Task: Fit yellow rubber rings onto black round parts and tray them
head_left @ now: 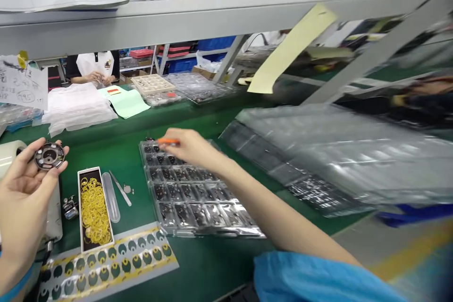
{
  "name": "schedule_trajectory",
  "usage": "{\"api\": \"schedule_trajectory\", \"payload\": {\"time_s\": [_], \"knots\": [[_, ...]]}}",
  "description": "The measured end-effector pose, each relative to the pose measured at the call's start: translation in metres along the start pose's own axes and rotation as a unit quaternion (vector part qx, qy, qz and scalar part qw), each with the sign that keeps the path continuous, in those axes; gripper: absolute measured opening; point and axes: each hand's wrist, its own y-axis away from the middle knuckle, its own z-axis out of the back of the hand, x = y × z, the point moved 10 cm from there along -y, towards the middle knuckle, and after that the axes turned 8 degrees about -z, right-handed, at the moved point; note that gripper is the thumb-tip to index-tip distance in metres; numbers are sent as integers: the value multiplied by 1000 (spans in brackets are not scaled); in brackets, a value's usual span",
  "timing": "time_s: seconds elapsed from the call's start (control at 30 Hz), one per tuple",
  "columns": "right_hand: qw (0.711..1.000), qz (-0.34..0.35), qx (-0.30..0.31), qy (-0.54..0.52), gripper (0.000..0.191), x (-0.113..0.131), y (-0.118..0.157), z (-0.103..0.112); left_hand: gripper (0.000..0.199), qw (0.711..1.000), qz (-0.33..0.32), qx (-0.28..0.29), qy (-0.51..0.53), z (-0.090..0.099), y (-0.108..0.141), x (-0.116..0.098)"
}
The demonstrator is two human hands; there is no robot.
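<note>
My left hand (21, 188) holds a round dark metal disc part (49, 155) up by its rim at the left. My right hand (187, 146) reaches across the green mat and grips an orange-handled tool (168, 141) over the far corner of a clear plastic tray (193, 193) whose pockets hold several small dark parts. A small box of yellow rings (94, 207) lies between the two hands, with a clear tube (111, 197) and metal tweezers (121, 188) beside it.
A sheet of round dark-green stickers (106, 264) lies near the front edge. Stacked clear trays (318, 151) fill the right side. A shelf (212, 14) hangs overhead. Across the mat are white sheets (78, 108), green paper (127, 102) and a seated person (95, 68).
</note>
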Motion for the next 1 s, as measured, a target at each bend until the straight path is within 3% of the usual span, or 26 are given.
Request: {"api": "schedule_trajectory", "payload": {"time_s": [0.1,0.2,0.4,0.53,0.6,0.67,0.8,0.9,1.0], "knots": [[991,30,116,55,15,-14,10,-45,45,1000,29,-2,-11,1,2,7],[979,41,178,95,19,-24,25,-71,45,998,48,-2,-35,1,5,12],[973,37,202,109,12,-36,33,-91,39,996,79,28,-41,-8,8,23],[978,25,191,75,14,-33,30,-87,47,992,106,51,44,-22,10,38],[984,23,169,40,18,-20,28,-73,51,979,158,85,101,-37,19,53],[989,30,143,-5,19,4,26,-54,43,961,204,129,138,-55,33,65],[984,82,103,-122,27,76,28,-24,23,943,228,208,124,-81,54,73],[959,141,71,-234,21,125,33,-6,23,951,206,212,91,-82,55,68],[945,161,56,-280,20,149,34,1,25,966,168,180,76,-72,47,57]]}}
